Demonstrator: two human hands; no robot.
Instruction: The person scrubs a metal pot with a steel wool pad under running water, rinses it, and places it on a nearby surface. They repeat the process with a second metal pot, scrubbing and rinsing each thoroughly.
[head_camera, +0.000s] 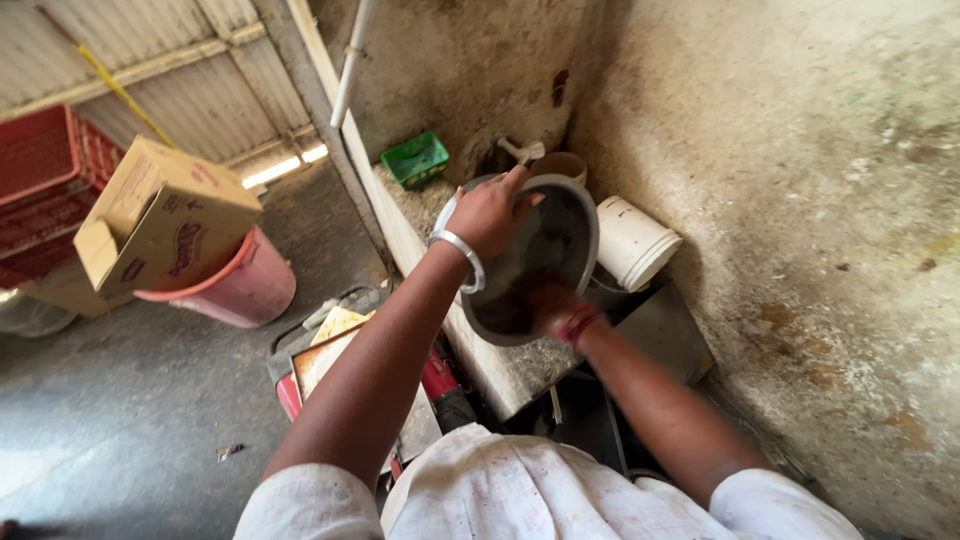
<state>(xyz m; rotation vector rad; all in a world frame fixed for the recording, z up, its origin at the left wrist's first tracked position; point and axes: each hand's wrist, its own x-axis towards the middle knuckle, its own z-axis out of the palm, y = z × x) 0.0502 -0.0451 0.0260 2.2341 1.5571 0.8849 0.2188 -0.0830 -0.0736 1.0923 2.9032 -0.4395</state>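
Note:
A round metal bowl (565, 215) is tilted on its side over a low concrete ledge (510, 375). My left hand (488, 212) grips the bowl's upper rim; a metal bangle circles that wrist. Deep inside the bowl, my right hand (548, 305) presses against the dark inner surface, fingers hidden in shadow; red thread bands wrap its wrist. I cannot tell whether the right hand holds anything.
A white plastic bucket (632, 243) lies tipped beside the bowl against the stained wall. A green basket (417, 158) and a tap (520, 150) sit further back. To the left stand a pink tub (240, 290) with a cardboard box (160, 215), and red crates (45, 185).

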